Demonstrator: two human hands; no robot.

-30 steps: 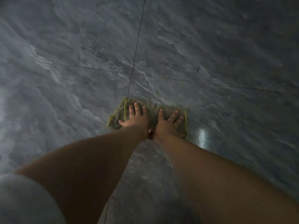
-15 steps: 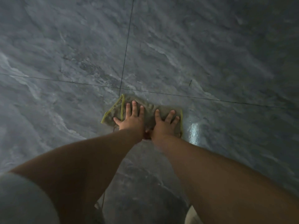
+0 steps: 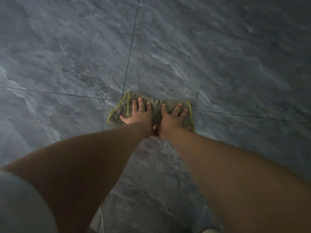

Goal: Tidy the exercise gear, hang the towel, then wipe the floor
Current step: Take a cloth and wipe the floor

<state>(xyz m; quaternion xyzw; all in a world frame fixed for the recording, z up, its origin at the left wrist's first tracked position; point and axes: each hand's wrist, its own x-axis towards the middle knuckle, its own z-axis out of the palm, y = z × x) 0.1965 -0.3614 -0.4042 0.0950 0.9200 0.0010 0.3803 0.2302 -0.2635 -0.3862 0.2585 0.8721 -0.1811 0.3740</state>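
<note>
From the head view, both arms reach forward and down to a grey-green cloth (image 3: 156, 105) with yellow trim, spread on the dark marbled floor (image 3: 67, 64) right at the crossing where four tile corners meet. The left hand (image 3: 138, 115) presses the cloth's left half, palm down, with its fingers (image 3: 141, 102) straight and spread apart. The right hand (image 3: 171, 118) presses the right half the same way, fingers (image 3: 178, 106) fanned and flat, neither hand curled round the fabric. The wrists are close together at the cloth's near edge. This looks like the floor-wiping step. To do it well, weight should go evenly through both palms so the cloth slides as one flat sheet. The left edge has a flap (image 3: 118, 113) folded over beside the left thumb, and it may drag or bunch unless it is flattened or pushed trailing. Overlapping strokes along the long grout line (image 3: 131, 47) would help avoid missed strips, and the cross seam (image 3: 58, 93) gives a reference for each pass. No wall, furniture or gear shows in any direction, so there is room to push ahead and to either side. A grey sleeve (image 3: 20, 207) fills the lower left corner. The lighting is dim, so wet or dirty patches are hard to tell.
</note>
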